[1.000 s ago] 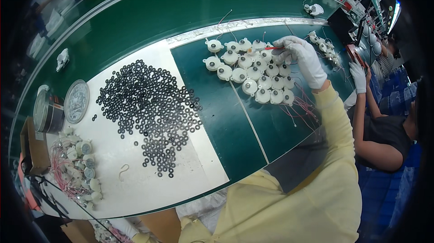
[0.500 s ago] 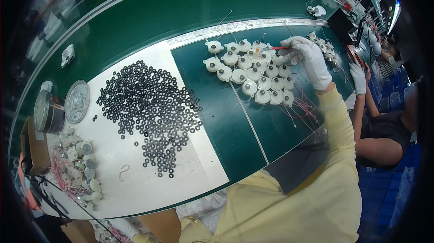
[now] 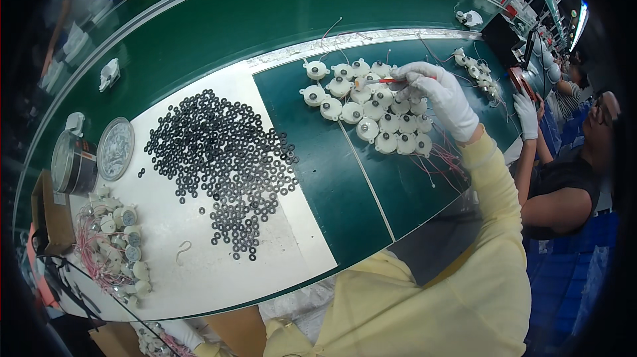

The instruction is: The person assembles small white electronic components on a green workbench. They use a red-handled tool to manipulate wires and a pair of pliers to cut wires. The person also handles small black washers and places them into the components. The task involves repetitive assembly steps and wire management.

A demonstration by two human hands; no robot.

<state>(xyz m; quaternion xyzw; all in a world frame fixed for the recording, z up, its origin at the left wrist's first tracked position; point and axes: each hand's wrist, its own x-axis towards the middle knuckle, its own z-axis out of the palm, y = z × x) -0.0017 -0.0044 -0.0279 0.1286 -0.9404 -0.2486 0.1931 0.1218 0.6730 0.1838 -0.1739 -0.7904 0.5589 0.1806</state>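
Observation:
My right hand (image 3: 443, 98), in a white glove, is closed around a thin red-handled brush (image 3: 385, 81). Its pale, orange-tinged tip is over the cluster of round white motors (image 3: 351, 112), near the upper-left rows. Each motor carries a dark ring or hub on top, and pink wires (image 3: 446, 166) trail from the right side. My left hand (image 3: 184, 334), also gloved in white, is low at the bottom left beside more wired motors (image 3: 158, 338); its fingers are not clear.
Many small black rings (image 3: 219, 151) lie on the white board (image 3: 292, 251). At left are a can (image 3: 74, 161), a round lid (image 3: 115, 149), a cardboard box (image 3: 54, 221) and a motor pile (image 3: 109, 244). A co-worker's gloved hand (image 3: 526, 116) is at right. A green conveyor (image 3: 219, 25) runs behind.
My right hand and the brush have moved left over the motors. A white part on the conveyor has shifted rightward, and the co-worker at right has leaned into view.

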